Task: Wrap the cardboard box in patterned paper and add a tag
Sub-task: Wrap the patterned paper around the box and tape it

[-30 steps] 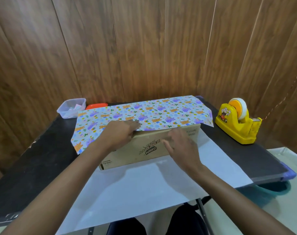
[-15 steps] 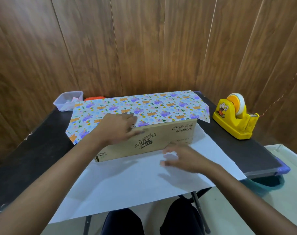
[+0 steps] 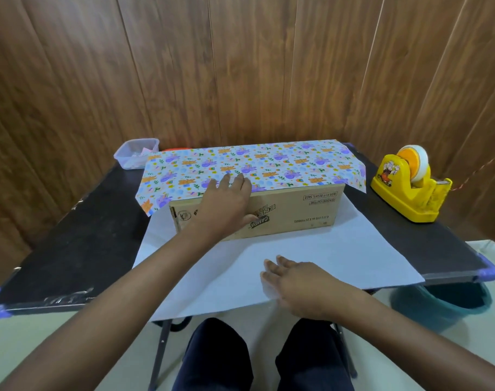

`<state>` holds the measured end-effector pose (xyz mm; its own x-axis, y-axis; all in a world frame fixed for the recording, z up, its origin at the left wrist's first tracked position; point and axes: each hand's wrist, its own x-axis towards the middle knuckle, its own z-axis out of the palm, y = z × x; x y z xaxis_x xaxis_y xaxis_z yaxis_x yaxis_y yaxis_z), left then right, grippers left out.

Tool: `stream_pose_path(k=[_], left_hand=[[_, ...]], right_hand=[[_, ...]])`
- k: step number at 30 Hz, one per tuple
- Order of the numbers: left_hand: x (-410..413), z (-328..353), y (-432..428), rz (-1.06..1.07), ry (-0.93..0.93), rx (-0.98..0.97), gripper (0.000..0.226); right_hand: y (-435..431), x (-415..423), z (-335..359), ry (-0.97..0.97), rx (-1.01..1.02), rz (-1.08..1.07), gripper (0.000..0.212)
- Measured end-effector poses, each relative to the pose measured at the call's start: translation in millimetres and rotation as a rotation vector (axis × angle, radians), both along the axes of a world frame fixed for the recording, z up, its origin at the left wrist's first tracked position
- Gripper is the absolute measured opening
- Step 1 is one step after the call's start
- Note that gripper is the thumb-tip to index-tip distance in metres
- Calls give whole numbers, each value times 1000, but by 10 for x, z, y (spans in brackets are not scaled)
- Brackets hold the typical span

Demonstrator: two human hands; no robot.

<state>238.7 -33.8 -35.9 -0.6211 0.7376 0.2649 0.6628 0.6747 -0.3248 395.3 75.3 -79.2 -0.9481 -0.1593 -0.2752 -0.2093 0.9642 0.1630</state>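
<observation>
Closest to you, your knees (image 3: 257, 359) in dark trousers sit under the front edge of the desk (image 3: 71, 249), which is black with purple corner caps. Down on the floor to your right stands a teal bucket (image 3: 438, 303), partly tucked under the desk's corner.

Your right hand (image 3: 300, 289) lies flat on the paper (image 3: 339, 261), fingers straight and spread a little, gripping nothing. It rests near the sheet's front edge, where the plain white side faces up and hangs slightly over the desk's edge.

Further in, your left hand (image 3: 226, 204) reaches to the cardboard box (image 3: 297, 210). The palm is against the box's front face and the fingers stretch out over its top front edge, with the fingertips pressing on the patterned flap (image 3: 269, 165). The fingers are extended, not curled round anything.

The box stands lengthwise across the middle of the desk, on the white side of the paper, its printed front face bare towards you. The patterned flap, covered in purple and orange figures, comes up from behind and lies over the whole top, ending at the top front edge. It sticks out past both ends of the box.

To the right of the box, apart from it, a yellow tape dispenser (image 3: 410, 193) sits on the desk. At the far left corner is a clear plastic tub (image 3: 136, 153) holding small pale bits you cannot make out, with something orange (image 3: 174, 149) just beside it, mostly hidden by the flap. A wooden panelled wall (image 3: 240, 66) closes off the back.
</observation>
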Motion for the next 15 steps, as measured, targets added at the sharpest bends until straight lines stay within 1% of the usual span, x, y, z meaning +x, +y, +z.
stream_pose_path(k=[1, 3, 5, 6, 7, 9, 10, 11, 14, 15], left_hand=[[15, -20, 9, 6, 4, 19, 84], [44, -52, 26, 16, 10, 47, 84], [51, -68, 34, 20, 16, 63, 85], [51, -70, 34, 21, 25, 62, 85], [46, -71, 34, 21, 33, 59, 85], [32, -70, 36, 21, 31, 57, 84], [24, -69, 36, 21, 23, 60, 83], [14, -65, 34, 20, 17, 64, 83], [-20, -67, 14, 18, 4, 80, 82], [-27, -69, 4, 17, 2, 83, 82]], right_hand=[[-28, -4, 12, 42, 4, 23, 35], [-57, -10, 29, 125, 14, 90, 19], [-63, 7, 123, 237, 3, 124, 19], [-71, 15, 165, 240, 36, 137, 17], [-79, 23, 158, 176, 34, 129, 20], [-63, 34, 122, 114, 49, 106, 35], [-74, 38, 164, 77, 57, 93, 36], [-103, 49, 192, 79, 57, 95, 35], [-145, 66, 189, 69, -5, 115, 19], [-171, 77, 206, 69, -4, 133, 18]])
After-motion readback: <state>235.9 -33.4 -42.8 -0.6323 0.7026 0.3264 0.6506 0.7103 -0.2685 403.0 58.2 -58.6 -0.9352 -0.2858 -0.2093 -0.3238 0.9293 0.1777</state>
